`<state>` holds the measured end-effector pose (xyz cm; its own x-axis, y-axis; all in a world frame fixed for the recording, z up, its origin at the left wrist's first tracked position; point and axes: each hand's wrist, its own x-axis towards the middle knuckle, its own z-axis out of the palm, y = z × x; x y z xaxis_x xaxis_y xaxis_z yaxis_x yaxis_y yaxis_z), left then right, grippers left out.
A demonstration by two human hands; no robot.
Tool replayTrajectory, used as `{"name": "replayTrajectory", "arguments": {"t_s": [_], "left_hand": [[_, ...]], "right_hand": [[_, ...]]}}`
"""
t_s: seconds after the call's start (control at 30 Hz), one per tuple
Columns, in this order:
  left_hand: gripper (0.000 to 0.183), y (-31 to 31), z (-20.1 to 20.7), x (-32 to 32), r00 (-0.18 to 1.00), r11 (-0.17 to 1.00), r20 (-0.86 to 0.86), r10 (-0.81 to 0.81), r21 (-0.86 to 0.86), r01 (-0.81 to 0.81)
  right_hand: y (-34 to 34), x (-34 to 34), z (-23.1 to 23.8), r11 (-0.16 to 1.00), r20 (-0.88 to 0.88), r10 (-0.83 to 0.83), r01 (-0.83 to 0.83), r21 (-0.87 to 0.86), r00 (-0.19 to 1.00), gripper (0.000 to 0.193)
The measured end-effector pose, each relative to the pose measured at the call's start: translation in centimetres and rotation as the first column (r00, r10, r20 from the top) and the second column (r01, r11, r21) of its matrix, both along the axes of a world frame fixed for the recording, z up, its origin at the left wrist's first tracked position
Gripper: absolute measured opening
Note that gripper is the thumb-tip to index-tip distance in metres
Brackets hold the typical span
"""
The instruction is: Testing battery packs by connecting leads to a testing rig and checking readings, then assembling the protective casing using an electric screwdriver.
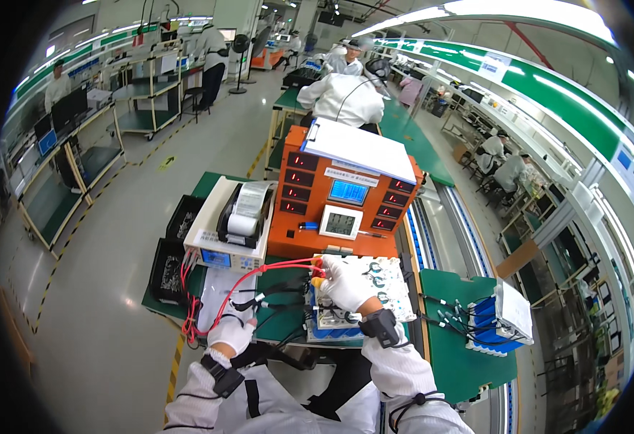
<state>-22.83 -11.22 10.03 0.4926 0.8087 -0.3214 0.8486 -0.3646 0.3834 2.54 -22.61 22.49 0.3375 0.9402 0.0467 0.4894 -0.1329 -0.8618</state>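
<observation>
My right hand (347, 283), in a white glove with yellow-orange fingertips, is closed on the end of a red test lead (277, 266). It is over the left part of a white board (386, 278) with dark ring-shaped parts, which lies on blue battery cells (335, 334). At the lower left my left hand (232, 335), also gloved, is closed beside the red lead and black cables (277, 307). What its fingers grip is hidden. The red leads run from a white bench tester (219, 249) with a small blue screen.
Behind the board is an orange instrument box (295, 235) with red displays, bearing a clipboard (360, 148) and a digital clock (340, 222). A label printer (246, 215) sits on the tester. Black bins (166, 271) are at left, another blue battery pack (492, 325) at right. A co-worker (342, 98) is ahead.
</observation>
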Motion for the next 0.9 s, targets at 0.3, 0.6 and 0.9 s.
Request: {"name": "replayTrajectory", "arguments": {"t_s": [0.3,0.6,0.9], "left_hand": [[0.035,-0.1,-0.2,-3.4,0.944,0.992,0.306,-0.127,0.048,0.118],[0.018,-2.7,0.4,-5.3,0.848,0.999,0.529,0.033,-0.016,-0.029],[0.016,-3.3,-1.3,-5.8,0.781,0.996,0.621,0.068,0.004,-0.09]], "right_hand": [[0.2,1.0,-1.7,0.907,-0.237,-0.132,0.214,0.364,0.963,0.029],[0.1,1.4,-2.6,0.949,0.019,-0.227,0.217,0.229,0.974,0.035],[0.4,1.7,-2.9,0.922,0.033,-0.271,0.25,0.296,0.962,0.031]]}}
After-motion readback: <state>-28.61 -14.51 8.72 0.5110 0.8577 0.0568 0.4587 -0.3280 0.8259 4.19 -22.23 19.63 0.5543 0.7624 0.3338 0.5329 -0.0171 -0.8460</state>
